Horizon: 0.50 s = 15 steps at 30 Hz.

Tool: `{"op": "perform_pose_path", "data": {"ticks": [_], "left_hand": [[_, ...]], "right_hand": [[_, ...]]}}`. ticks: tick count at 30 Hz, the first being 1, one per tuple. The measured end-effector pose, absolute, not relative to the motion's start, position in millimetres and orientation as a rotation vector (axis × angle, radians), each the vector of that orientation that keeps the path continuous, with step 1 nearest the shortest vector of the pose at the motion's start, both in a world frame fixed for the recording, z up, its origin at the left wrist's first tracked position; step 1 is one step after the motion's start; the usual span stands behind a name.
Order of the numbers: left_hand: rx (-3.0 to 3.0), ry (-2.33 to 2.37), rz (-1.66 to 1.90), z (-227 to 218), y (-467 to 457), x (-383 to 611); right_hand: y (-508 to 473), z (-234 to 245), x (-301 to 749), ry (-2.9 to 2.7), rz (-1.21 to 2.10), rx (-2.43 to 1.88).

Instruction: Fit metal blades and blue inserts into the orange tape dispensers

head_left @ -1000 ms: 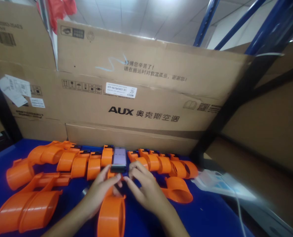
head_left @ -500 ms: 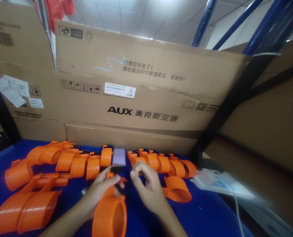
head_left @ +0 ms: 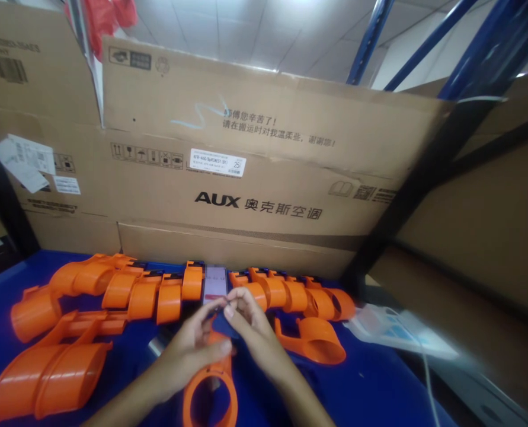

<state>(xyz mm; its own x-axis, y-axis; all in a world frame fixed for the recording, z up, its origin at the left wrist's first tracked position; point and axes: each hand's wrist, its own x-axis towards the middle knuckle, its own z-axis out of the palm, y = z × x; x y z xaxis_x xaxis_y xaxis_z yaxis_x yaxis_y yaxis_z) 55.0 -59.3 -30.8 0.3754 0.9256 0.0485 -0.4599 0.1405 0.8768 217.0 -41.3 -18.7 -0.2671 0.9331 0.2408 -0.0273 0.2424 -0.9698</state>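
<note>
My left hand (head_left: 192,350) is closed round the neck of an orange plastic ring-shaped part (head_left: 211,391) that stands tilted above the blue table (head_left: 361,385). My right hand (head_left: 250,326) pinches a small dark piece (head_left: 221,323) against the top of that part, fingertips together. Both hands meet just in front of a phone (head_left: 214,283) that leans among a row of orange parts (head_left: 157,293).
More orange parts (head_left: 45,367) lie at the left, another row (head_left: 299,296) at the right and one loose part (head_left: 312,344) beside my right hand. Large cardboard boxes (head_left: 255,178) wall the back. A plastic bag (head_left: 392,332) and blue rack posts (head_left: 370,41) are at the right.
The orange part has been turned from lying with its opening toward me to standing more upright. My right hand has moved in and closed on the small dark piece at its top.
</note>
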Motion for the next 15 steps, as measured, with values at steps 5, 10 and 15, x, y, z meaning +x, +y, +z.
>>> {"op": "perform_pose_path", "data": {"ticks": [5,10,15], "left_hand": [[0.975,0.656,1.107,-27.0,-59.7,55.4],[0.934,0.693,1.146,-28.6,-57.1,52.2],[0.895,0.7,1.117,-42.1,-48.0,54.2]], "right_hand": [[-42.6,-22.6,207.0,-1.498,1.215,-0.856],[-47.0,-18.9,200.6,-1.498,1.151,-0.89],[-40.5,-23.2,206.7,-1.524,1.125,-0.943]]}}
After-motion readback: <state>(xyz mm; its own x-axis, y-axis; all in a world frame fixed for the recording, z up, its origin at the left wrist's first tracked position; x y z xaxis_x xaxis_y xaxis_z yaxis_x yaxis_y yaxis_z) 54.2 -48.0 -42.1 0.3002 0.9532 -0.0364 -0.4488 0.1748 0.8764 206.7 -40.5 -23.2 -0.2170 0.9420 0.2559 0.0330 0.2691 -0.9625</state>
